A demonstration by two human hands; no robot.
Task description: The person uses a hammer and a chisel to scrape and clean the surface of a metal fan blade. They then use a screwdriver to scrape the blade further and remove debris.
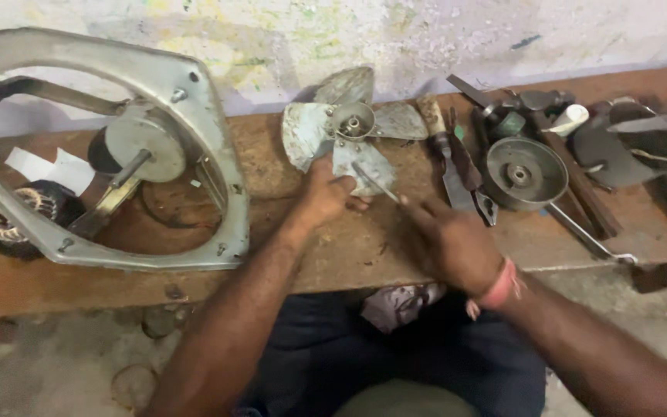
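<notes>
While both hands work at mid-bench, scene runs as below, big to small.

bench: long wooden bench (333,247), worn top, spans the view left to right; pale stained wall behind it, at the far side.
frame: large grey metal fan frame (218,139) at left, tilted, round opening, motor disc and shaft at its centre.
blade: four-vane metal fan blade (353,123) lying flat at bench middle, far of the hands, just right of frame; hub in the centre faces up.
left hand: left hand (324,194) comes from near side, fingers closed on the near vane of blade, gripping its edge.
right hand: right hand (453,243) just right of left hand, pinched around a thin metal rod (376,181); rod tip lies over the near vane; red band at the wrist.
disc: round grey metal disc (525,174) with centre hole, right of blade, long handle-like bar running near-right from it.
cover: dark round cover (631,147) at far right, metal strips lying on it.
coil: copper motor coil (28,212) at far left, partly seen through frame.
tools: file or knife-like tools (453,166) between blade and disc, lying along the bench; exact kinds hard to tell.
paper: white paper scrap (48,166) at left, behind frame opening.
</notes>
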